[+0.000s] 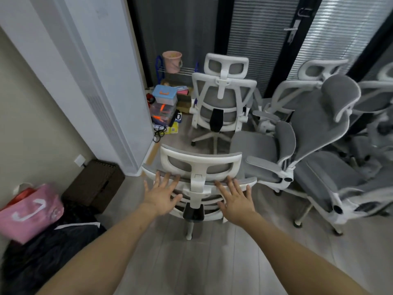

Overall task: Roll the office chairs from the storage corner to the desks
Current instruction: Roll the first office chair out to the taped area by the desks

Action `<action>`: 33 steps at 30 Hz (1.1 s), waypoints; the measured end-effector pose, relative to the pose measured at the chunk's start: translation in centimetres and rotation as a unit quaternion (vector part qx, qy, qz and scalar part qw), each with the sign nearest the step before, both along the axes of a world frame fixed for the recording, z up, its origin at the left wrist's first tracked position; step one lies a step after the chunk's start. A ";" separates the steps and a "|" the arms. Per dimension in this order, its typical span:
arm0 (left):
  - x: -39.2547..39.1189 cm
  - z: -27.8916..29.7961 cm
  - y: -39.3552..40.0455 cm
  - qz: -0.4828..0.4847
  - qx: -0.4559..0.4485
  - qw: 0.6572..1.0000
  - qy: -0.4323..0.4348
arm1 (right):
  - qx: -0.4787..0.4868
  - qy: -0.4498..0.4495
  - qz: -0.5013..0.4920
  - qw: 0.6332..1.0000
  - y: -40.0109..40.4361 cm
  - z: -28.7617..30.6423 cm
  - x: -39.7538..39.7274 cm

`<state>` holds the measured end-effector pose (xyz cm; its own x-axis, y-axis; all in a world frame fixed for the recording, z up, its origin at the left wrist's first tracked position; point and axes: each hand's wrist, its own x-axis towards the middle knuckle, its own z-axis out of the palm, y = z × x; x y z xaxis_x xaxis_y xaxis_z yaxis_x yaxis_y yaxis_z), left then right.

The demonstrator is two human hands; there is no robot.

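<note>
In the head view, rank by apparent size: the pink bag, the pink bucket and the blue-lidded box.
Largest to smallest, as they look:
1. pink bag, though it lies nearest the camera, which inflates it
2. and 3. blue-lidded box and pink bucket, too alike to separate

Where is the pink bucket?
In the head view, the pink bucket sits far back in the corner, left of centre, on a wire rack above the stacked plastic boxes, just left of the white chair's headrest.

no legible text, labels or numbers anywhere
</note>
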<state>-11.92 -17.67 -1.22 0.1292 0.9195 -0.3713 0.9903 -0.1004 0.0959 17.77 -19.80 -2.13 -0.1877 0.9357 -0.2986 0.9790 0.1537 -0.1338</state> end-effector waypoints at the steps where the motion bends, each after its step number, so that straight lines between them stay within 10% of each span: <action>1: 0.2 0.1 -1.3 -0.001 -0.004 1.000 0.001 | 0.002 0.002 0.000 1.000 -1.4 0.0 0.3; 33: 19.7 0.5 -40.0 -0.217 -0.070 0.973 -0.023 | 0.055 0.038 -0.255 0.965 -53.8 -1.3 15.4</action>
